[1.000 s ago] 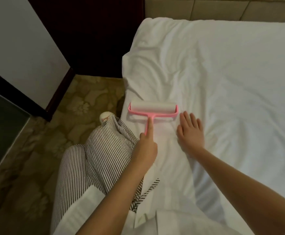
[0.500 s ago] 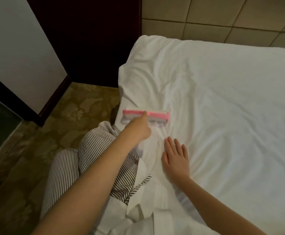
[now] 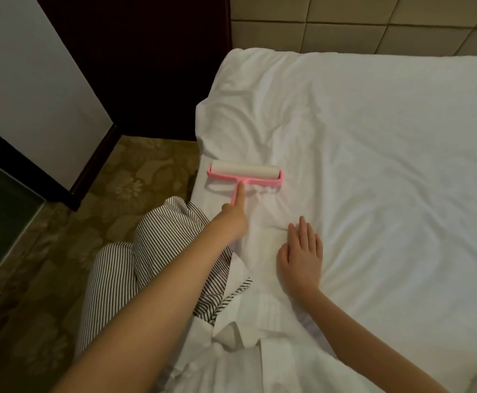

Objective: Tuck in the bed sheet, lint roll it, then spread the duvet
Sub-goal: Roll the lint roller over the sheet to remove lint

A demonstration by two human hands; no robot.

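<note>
Gripping the pink lint roller [image 3: 246, 173] by its handle, your left hand [image 3: 233, 219] lays the index finger along the stem. The white roll lies on the bed sheet [image 3: 373, 165], near its left edge. Your right hand [image 3: 301, 256] rests flat on the sheet nearby, fingers straight.

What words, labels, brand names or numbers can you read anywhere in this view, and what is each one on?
None: no text can be read in this view.
The pink lint roller gripped by the left hand shows no brand or label.
The white bed sheet is plain.
The padded wall panels and the floral carpet bear no writing.
The striped trousers carry only stripes.
</note>
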